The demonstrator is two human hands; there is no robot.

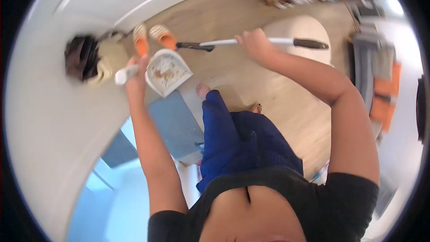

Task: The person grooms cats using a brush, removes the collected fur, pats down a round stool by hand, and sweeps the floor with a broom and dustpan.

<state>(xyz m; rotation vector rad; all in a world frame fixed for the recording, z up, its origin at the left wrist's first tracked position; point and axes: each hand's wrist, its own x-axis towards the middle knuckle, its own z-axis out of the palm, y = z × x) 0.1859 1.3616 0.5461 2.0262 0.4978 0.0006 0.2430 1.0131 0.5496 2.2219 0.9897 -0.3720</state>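
My left hand (137, 74) is closed around the white handle of a dustpan (180, 80). Brown and dark debris (165, 71) lies in the pan, which is held out beyond my feet on the left. My right hand (256, 46) grips the white shaft of a broom (280, 41). The shaft lies nearly level across the view, with its black grip end to the right. At its left end the dark broom head (195, 46) is just right of the dustpan and close to the slippers. Whether the head touches the floor I cannot tell.
Woven slippers with orange insides (164, 38) stand beyond the dustpan. Bags (85, 58) lean by the white wall at left. A pale round pouf (304, 31) stands behind the broom. A grey mat (175, 123) lies near my feet. A sofa with orange cushions (386, 89) is at right.
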